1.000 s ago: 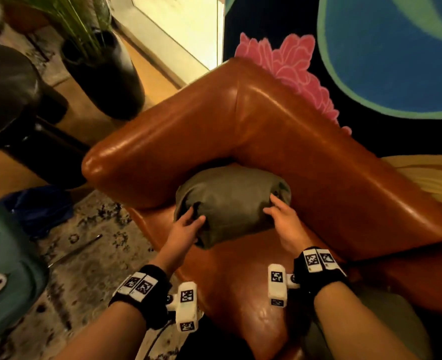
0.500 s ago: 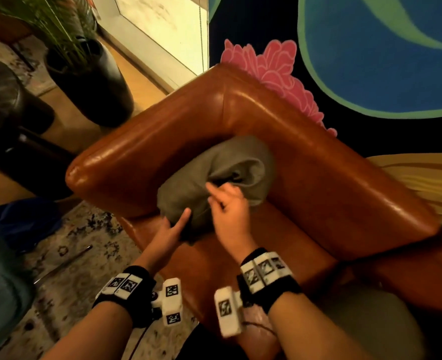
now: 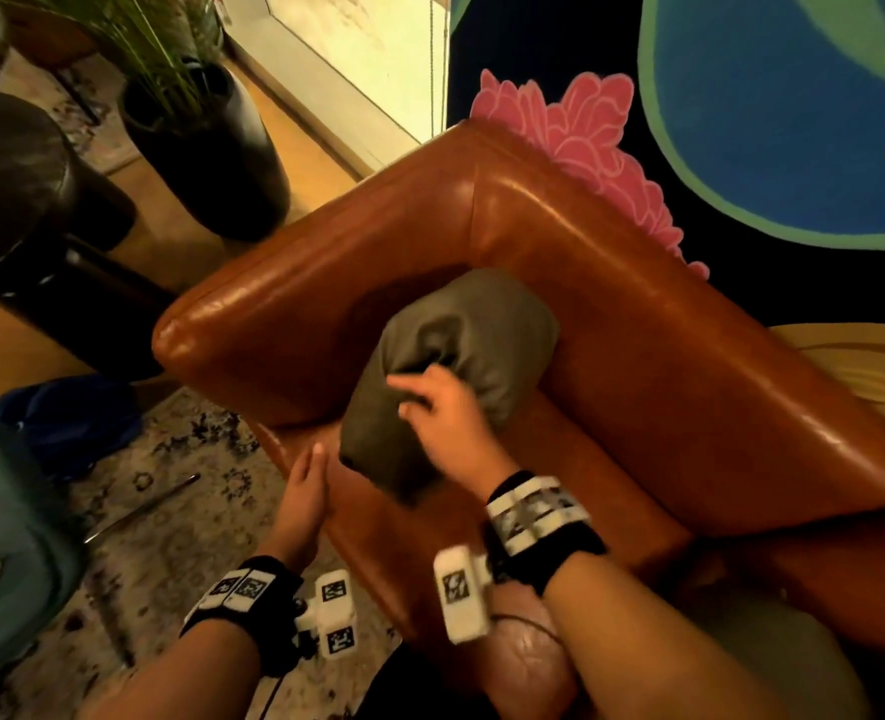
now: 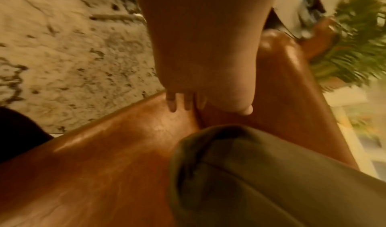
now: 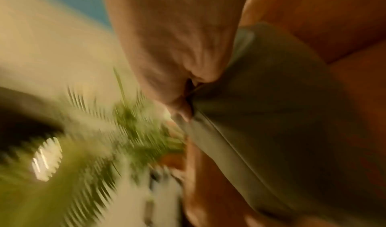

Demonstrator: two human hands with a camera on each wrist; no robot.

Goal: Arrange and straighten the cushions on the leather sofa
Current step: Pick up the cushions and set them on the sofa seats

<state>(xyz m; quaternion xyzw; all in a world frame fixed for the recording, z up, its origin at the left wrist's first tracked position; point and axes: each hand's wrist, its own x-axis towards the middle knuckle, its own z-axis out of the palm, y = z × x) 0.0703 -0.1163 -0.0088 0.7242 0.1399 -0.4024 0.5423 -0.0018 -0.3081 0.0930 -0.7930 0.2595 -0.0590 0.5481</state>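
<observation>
One cushion; right hand hides its crease, fingers blurred.

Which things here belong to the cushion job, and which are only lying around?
Belong to the job:
olive cushion, gripped by the right hand
leather sofa
left hand, open beside the cushion

Only lying around:
potted plant
dark stool
patterned rug
blue cloth
</observation>
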